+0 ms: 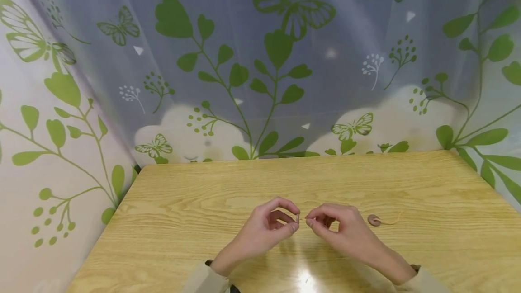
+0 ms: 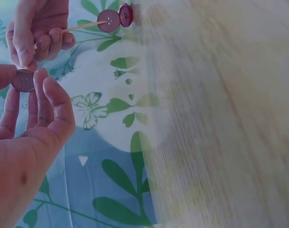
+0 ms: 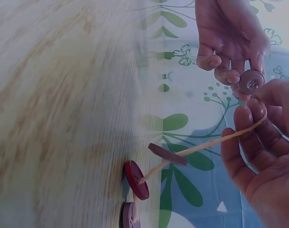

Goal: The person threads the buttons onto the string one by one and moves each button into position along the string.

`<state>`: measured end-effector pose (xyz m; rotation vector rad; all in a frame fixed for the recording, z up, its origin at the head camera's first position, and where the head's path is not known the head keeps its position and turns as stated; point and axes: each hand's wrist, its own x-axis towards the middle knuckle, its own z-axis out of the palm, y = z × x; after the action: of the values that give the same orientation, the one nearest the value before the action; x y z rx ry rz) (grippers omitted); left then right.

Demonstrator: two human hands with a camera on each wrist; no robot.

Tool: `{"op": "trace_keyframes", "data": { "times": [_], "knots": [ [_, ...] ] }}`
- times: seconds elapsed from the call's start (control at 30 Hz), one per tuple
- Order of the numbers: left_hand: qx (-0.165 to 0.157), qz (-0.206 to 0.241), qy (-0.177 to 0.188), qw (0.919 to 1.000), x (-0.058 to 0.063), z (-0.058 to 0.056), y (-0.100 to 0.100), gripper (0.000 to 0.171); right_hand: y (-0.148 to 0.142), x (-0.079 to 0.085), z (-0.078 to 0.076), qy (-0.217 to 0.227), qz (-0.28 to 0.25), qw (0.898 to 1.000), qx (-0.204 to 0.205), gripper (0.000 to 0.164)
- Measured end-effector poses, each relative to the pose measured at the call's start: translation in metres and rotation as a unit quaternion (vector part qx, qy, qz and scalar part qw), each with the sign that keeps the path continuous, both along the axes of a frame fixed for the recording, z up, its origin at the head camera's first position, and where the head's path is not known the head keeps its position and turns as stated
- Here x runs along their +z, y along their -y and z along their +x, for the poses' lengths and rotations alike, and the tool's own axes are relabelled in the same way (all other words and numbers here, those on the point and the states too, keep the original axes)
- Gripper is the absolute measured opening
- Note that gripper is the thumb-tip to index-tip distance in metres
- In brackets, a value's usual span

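In the head view my left hand pinches a round mauve button between thumb and fingertips, held on edge above the table. Four small holes show in its face. Close by on its right, my right hand pinches the end of a thin orange string right at the button. Whether the tip is inside a hole I cannot tell. From the right hand the string runs to more buttons: a mauve one seen edge-on, a dark red one, and another mauve one at the bottom of the right wrist view.
Both hands are over a light wood-grain table. The strung buttons and the loose string tail lie to the right of the right hand. A curtain printed with leaves and butterflies stands behind the table's far edge.
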<state>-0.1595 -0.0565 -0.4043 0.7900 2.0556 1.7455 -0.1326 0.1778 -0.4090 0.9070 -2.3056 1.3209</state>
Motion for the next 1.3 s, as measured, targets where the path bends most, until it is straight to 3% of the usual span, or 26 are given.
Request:
{"op": "trace_keyframes", "data": {
  "times": [0.33, 0.87, 1.1, 1.3],
  "knots": [
    [-0.015, 0.003, -0.007, 0.9999, -0.0028, -0.0009, -0.0006, 0.030, 0.0038, -0.0009, 0.0001, -0.013, -0.001, 1.000, -0.003, 0.024],
    [-0.013, 0.013, 0.001, 0.9998, -0.0039, -0.0004, -0.0041, 0.031, 0.0036, -0.0002, -0.0006, -0.011, 0.007, 1.000, -0.001, 0.018],
    [-0.013, 0.009, -0.024, 0.9996, -0.0036, 0.0001, -0.0033, 0.029, 0.0021, -0.0002, 0.0001, -0.010, 0.006, 1.000, 0.000, 0.020],
    [-0.007, 0.006, -0.022, 0.9997, -0.0040, 0.0009, -0.0041, 0.028, 0.0022, -0.0011, 0.0010, -0.003, 0.005, 1.000, 0.002, 0.018]
  ]
}}
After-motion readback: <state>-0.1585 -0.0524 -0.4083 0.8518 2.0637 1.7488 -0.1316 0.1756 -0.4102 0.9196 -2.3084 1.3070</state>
